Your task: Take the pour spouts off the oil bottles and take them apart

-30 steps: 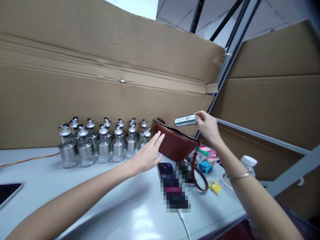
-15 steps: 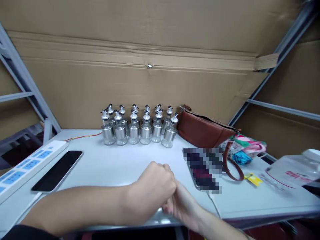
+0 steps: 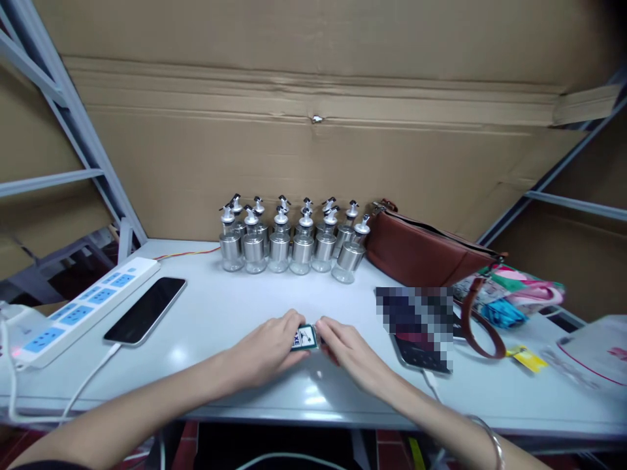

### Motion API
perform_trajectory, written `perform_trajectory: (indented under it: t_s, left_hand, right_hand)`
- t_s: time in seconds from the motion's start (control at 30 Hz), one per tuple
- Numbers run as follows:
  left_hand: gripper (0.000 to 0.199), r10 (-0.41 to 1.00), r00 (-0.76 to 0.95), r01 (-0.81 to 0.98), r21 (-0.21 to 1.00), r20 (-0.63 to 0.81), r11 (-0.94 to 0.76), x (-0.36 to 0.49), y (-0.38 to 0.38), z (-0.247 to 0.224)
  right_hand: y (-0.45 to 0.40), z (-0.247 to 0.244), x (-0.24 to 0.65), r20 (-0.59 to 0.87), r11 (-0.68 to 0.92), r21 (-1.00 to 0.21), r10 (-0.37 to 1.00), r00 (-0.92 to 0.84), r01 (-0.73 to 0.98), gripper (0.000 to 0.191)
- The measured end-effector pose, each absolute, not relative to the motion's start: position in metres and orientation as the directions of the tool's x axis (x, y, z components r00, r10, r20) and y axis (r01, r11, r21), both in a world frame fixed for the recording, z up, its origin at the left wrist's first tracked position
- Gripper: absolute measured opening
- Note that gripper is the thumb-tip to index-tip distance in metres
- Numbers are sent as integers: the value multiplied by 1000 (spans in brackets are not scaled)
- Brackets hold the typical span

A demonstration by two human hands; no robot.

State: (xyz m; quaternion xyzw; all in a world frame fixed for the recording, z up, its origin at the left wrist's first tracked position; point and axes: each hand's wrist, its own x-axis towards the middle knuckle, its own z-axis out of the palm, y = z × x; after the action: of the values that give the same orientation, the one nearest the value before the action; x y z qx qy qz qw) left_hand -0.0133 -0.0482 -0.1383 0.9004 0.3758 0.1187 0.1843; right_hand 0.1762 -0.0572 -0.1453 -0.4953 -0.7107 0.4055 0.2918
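My left hand (image 3: 277, 346) is closed round a small flat item with a green and white label (image 3: 304, 337), held low over the white table near its front edge. At the right end of that item are the pinched fingers of my right hand (image 3: 340, 343); a small clear part shows between the hands. Behind them, several glass bottles with steel bands and pourer tops (image 3: 304, 251) stand upright in two rows. One bottle (image 3: 349, 258) at the right end of the front row tilts slightly.
On the left lie a black phone (image 3: 145, 311) and a white power strip (image 3: 93, 310). To the right are a brown bag (image 3: 426, 251), a partly pixelated phone (image 3: 416, 333), colourful cloth (image 3: 524, 294), a yellow tag (image 3: 529, 359) and a clear container (image 3: 600, 352). Cardboard (image 3: 313, 156) stands behind.
My hands were clasped together with the left over the right; now they are apart at their wrists, meeting at the labelled item, which has come into view. The camera view has shifted left.
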Motion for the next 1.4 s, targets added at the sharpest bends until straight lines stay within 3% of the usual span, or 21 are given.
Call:
perform_trajectory:
  t_s: [0.1,0.23,0.43,0.5,0.57,0.63,0.7,0.77,0.8,0.93,1.1,1.23,1.4]
  left_hand:
    - [37,690,692,534,492,213,-688,-6,-50,-145]
    - [36,716,666,504,582,208,-638,-3,-54,-137]
    - [30,743,643,418,726,188,-546,-8,-75,-119]
    - [31,731,669,274,868,139,-415,-7,-85,-118]
    - [37,671,739,74,984,55,-162,-4,-93,-120]
    - [44,586,810,-80,995,29,61,-3,-98,-122]
    - [47,570,820,-147,981,48,129,-5,-100,-122]
    - [45,612,787,-147,987,78,62,-10,-102,-117]
    - [43,645,757,-123,992,102,-13,-13,-103,-113]
    - [36,669,681,36,898,298,-438,-25,-110,-91]
    - [30,553,704,74,729,446,-681,-32,-117,-77]
    - [31,610,683,111,769,401,-630,-34,-116,-80]
    - [39,675,697,87,905,243,-416,-34,-114,-83]
  right_hand:
    - [-57,-143,174,257,440,-595,897,-360,673,42]
    - [-57,-132,176,588,672,-331,696,-412,663,43]
    - [-67,-113,174,747,824,-95,429,-507,558,42]
    - [-71,-108,172,758,867,-72,369,-538,493,43]
    - [-76,-101,171,769,907,-34,292,-568,420,44]
    - [-79,-93,172,764,938,8,218,-607,347,43]
    - [-84,-82,174,734,956,-4,202,-648,294,38]
    - [-89,-69,176,675,959,-127,272,-686,254,21]
    - [-92,-64,178,648,952,-213,306,-698,219,13]
    - [-106,-46,179,614,883,-434,435,-658,179,31]
    - [-121,-27,178,487,867,-386,481,-729,315,13]
    - [-121,-21,182,425,872,-367,467,-775,324,20]
    - [-112,-28,185,528,893,-390,415,-741,223,21]
